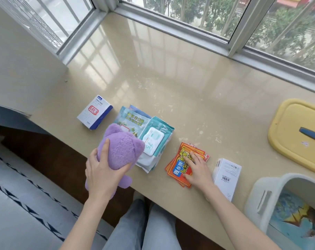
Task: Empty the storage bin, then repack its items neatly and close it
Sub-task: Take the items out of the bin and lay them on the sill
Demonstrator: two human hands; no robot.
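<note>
My left hand (101, 170) grips a purple plush toy (122, 147) at the near edge of the beige windowsill counter (171, 78). My right hand (198, 170) lies flat on a stack of red and orange packets (182, 159). A teal wet-wipes pack (156, 139) rests on a green printed bag (131, 120), just right of the plush. A white and blue box (94, 114) lies further left. A white box (227, 175) sits right of my right hand. The white storage bin (261, 195) stands open at lower right with a colourful item (297, 219) inside. Its yellow lid (288, 134) lies behind it.
Window frames (180, 31) border the counter at the back and left. A wall corner (26, 69) stands at left. Below the counter edge are my jeans-clad legs (144, 228), a dark wood floor and a patterned rug (26, 204).
</note>
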